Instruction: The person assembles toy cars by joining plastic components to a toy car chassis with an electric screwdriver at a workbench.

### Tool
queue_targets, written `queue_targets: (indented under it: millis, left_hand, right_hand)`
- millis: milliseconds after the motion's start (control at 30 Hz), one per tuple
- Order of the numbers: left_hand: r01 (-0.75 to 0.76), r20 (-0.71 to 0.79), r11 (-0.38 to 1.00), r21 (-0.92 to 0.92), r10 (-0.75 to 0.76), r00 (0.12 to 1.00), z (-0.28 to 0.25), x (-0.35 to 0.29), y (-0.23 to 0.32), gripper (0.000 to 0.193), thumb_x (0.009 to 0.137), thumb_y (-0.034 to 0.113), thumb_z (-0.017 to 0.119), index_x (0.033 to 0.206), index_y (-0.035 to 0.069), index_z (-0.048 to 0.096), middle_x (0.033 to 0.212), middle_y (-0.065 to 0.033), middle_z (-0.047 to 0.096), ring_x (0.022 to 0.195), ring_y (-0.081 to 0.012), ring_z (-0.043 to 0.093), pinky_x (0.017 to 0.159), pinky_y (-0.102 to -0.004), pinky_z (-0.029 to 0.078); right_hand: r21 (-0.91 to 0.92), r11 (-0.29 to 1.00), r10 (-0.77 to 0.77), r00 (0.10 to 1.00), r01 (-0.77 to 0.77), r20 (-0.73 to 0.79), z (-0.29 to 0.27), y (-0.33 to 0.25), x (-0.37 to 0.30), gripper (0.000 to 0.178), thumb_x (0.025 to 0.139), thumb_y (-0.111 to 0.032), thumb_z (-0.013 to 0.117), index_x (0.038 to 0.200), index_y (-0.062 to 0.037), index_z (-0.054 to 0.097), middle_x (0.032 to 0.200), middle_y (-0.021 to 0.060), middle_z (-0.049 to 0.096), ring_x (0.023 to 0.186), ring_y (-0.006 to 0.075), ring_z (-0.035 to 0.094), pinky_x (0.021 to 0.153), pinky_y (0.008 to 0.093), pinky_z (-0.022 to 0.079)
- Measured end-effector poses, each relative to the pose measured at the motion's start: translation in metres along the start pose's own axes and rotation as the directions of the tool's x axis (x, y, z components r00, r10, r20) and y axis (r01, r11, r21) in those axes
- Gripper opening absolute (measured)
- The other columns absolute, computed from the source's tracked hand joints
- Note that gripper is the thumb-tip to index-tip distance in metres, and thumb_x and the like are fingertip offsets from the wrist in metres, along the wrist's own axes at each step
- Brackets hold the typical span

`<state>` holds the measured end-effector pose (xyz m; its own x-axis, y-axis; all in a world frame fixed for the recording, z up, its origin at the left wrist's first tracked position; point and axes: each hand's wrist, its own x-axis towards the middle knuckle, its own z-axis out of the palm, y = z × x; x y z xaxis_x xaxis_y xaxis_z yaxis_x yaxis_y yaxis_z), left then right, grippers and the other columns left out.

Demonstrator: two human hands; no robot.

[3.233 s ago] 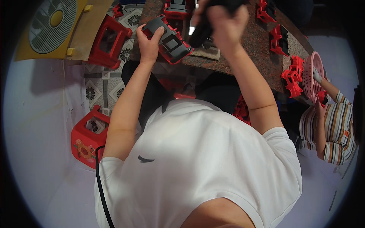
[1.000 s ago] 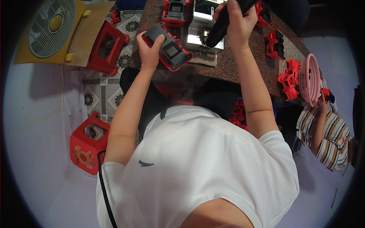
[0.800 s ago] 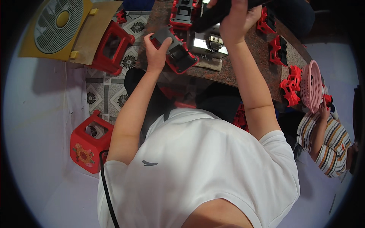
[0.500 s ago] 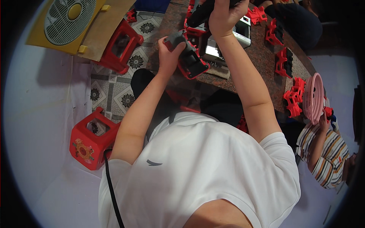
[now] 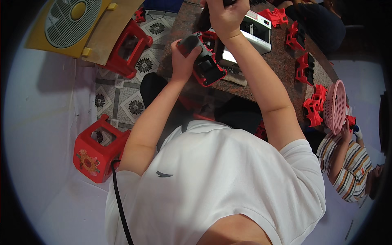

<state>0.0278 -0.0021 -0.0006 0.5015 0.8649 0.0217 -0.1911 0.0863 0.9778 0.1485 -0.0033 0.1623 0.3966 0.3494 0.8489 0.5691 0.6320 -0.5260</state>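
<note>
My left hand [image 5: 184,63] is closed round the grey end of a red and black plastic housing [image 5: 209,69], its thumb lying across the top. The housing is tilted at the table's near left edge, its open black recesses facing up. At the upper edge of the picture my right hand [image 5: 229,18] grips a dark elongated tool [image 5: 206,18]. Part of that tool is cut off or hidden by the hand, so its exact kind is unclear. The tool is above and just beyond the housing.
A white and silver machine [image 5: 261,34] stands on the speckled stone table [image 5: 273,75]. Several red and black housings [image 5: 304,69] line its right side, near a pink basket [image 5: 335,107]. People sit at the right. Red stools [image 5: 98,149] and a yellow fan [image 5: 67,24] are at left.
My right hand has moved left and slightly nearer with the dark tool, uncovering more of the white machine. My left hand and the housing have barely shifted.
</note>
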Motion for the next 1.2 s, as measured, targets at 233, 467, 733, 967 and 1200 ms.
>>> queue_targets:
  millis: [233,467,733,967,1200]
  left_hand:
    - [0.007,0.004,0.998,-0.056,-0.007,1.000,-0.003,-0.001,-0.003,0.060,0.077,0.021,0.076,0.120,-0.003,0.040,0.112,-0.0124,0.056,0.102,-0.0179,0.056,0.091,-0.0311,0.044]
    - [-0.062,0.006,0.998,0.000,0.062,0.998,-0.001,0.001,-0.007,0.057,0.078,0.019,0.075,0.118,-0.002,0.040,0.110,-0.0125,0.056,0.100,-0.0181,0.056,0.089,-0.0310,0.045]
    - [-0.061,0.024,0.998,-0.025,0.062,0.998,-0.002,0.001,-0.010,0.056,0.079,0.018,0.074,0.118,-0.001,0.041,0.111,-0.0127,0.056,0.101,-0.0183,0.056,0.090,-0.0315,0.045]
    - [-0.051,0.016,0.998,-0.022,0.051,0.999,-0.004,0.003,-0.012,0.057,0.078,0.020,0.076,0.118,0.000,0.041,0.110,-0.0112,0.057,0.100,-0.0171,0.056,0.089,-0.0308,0.045]
    - [-0.015,0.011,0.998,-0.065,0.015,1.000,0.002,0.000,-0.006,0.059,0.077,0.014,0.075,0.120,-0.001,0.037,0.107,-0.0115,0.058,0.097,-0.0154,0.057,0.087,-0.0299,0.046]
  right_hand:
    - [0.114,0.982,0.142,0.988,-0.148,0.057,-0.013,-0.017,-0.005,0.030,0.088,-0.026,0.068,0.100,-0.0047,0.049,0.074,0.0031,0.056,0.061,0.0115,0.054,0.055,0.0257,0.044]
    - [-0.163,0.984,0.098,0.985,-0.073,0.145,-0.115,-0.051,-0.025,0.024,0.090,-0.013,0.060,0.105,0.0000,0.046,0.076,0.0122,0.061,0.059,0.0164,0.059,0.055,0.0279,0.049]
    - [-0.098,0.990,0.110,0.991,-0.101,0.082,-0.117,-0.048,-0.055,0.022,0.090,-0.011,0.060,0.104,0.0006,0.048,0.077,0.0126,0.062,0.062,0.0175,0.061,0.057,0.0285,0.051]
    - [0.138,0.924,0.365,0.931,-0.357,-0.033,-0.070,-0.062,-0.012,0.032,0.091,-0.032,0.063,0.096,-0.0028,0.050,0.071,0.0072,0.059,0.058,0.0152,0.059,0.052,0.0297,0.050]
    - [0.210,0.973,0.107,0.993,-0.094,-0.051,0.005,-0.049,-0.008,0.034,0.092,-0.034,0.062,0.091,-0.0020,0.051,0.072,0.0068,0.059,0.055,0.0126,0.056,0.050,0.0260,0.047]
